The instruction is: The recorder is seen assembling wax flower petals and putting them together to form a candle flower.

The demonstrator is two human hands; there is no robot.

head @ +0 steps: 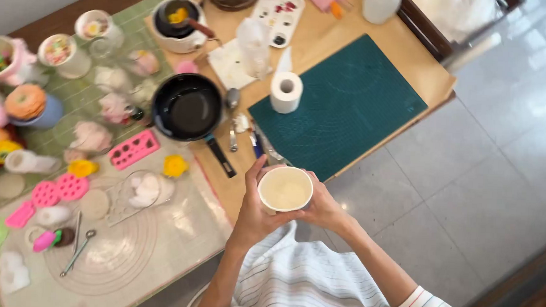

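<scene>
Both my hands cup a white round bowl [285,188] filled with a pale cream mass, held just off the near edge of the table. My left hand [255,209] wraps its left side, thumb up along the rim. My right hand [324,206] grips the right side. Right behind the bowl lies a dark green cutting mat [349,101] with a roll of white tissue [286,91] standing on its left corner. A black frying pan [188,110] sits to the left, its handle pointing towards my left hand.
A translucent silicone mat [127,251] at the left carries pink moulds [134,148], a glass bowl [141,189], small tools and yellow and pink flower shapes. Cups, a pot [180,22] and a paint palette [278,7] crowd the far side. Grey tiled floor [486,181] lies to the right.
</scene>
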